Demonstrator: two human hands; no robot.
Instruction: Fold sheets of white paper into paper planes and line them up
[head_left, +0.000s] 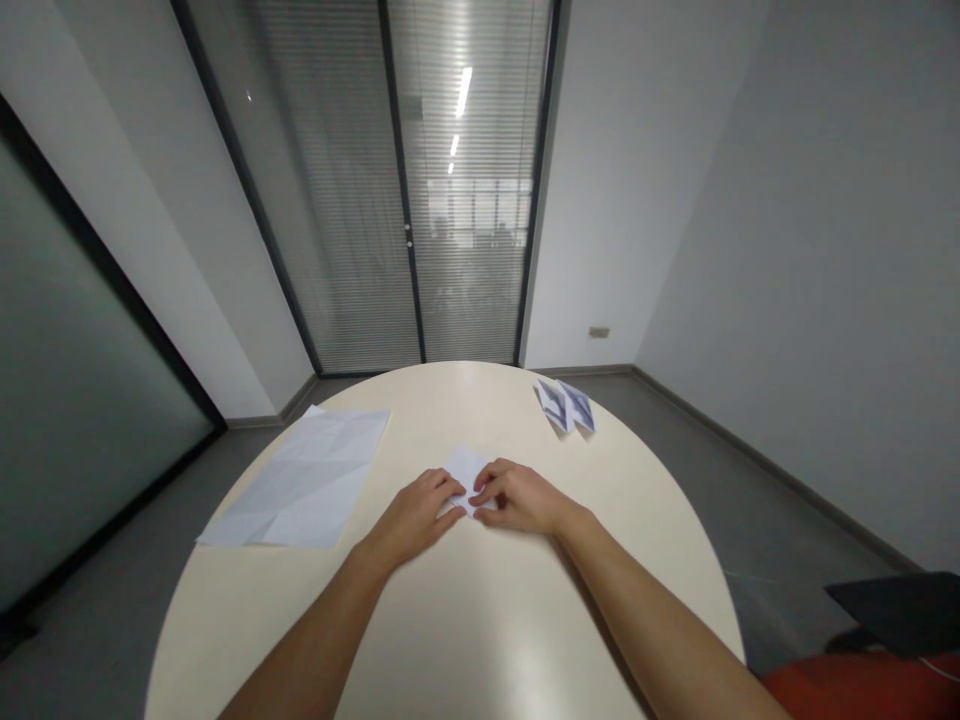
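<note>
Both forearms are coming in from the bottom edge, over the round cream table (435, 640). Red chair (832, 690) is sitting at lower right, dark flat item (900, 612) showing above the red; can't tell what it is.

Left hand (418, 512) is resting near table centre, fingers bending inward, thumb and fingertips touching the left side of the small white paper (465, 462). Gap between thumb and fingers is running narrow. Right hand (519, 497) is working the right side of the same paper, fingers curling, thumb and fingertips sitting close together on it. Can't tell whether either hand is actually pinching an edge or just pressing; fingers are hiding much of the paper. Paper is lying about mid-table, between the two hands, one corner pointing away from the wearer.

Left of the hands, large white sheet (311, 480) is lying on the table, showing crease lines, reaching the table's left edge. Beyond the right hand, folded printed paper (568, 408) is standing out near the far right rim, bearing dark grey print, well apart from the hands.

Further out, grey floor (690, 440) is surrounding the table. Wall socket plate (598, 332) is sitting low on the white wall (637, 180). Glazed panels (345, 200) with blinds are filling the far side, lights showing at the right-hand pane.
</note>
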